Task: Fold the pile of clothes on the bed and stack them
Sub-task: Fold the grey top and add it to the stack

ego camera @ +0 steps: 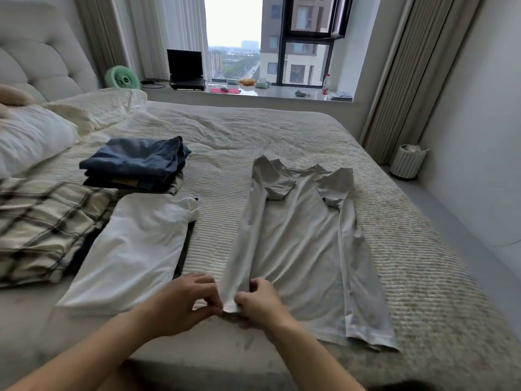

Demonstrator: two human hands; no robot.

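Fabric of a grey t-shirt [304, 244] is laid flat on the striped bedspread [394, 249], neck toward the window and hem toward the near edge of the bed. Both short sleeves are folded inward across the chest, and the two long sides of the shirt are turned in over the body, so that a narrow strip is formed on each side. The lower end of the left-hand strip is pinched between the two hands. The left hand [183, 303] is curled, with thumb and fingertips closed on the corner of the strip from its left side. The right hand [262, 303] is curled likewise, and the same corner is pinched by it from the right side; the fingertips of the two hands are nearly touching.

Just beside the grey shirt, to the left, a white t-shirt [132, 249] is spread lengthwise, and a dark garment is seen at its edges beneath it. Farther left, a plaid garment [48, 227] is lying in loose folds. Behind the white shirt, a stack of folded jeans [135, 165] is set, with a pale folded piece showing under it. Pillows [33, 136] are placed at the padded headboard on the left.

On the window ledge beyond the bed, a green fan [122, 77], an open laptop [186, 69] and a bottle [326, 84] are seen. A striped bin [407, 162] is standing on the floor to the right of the bed.
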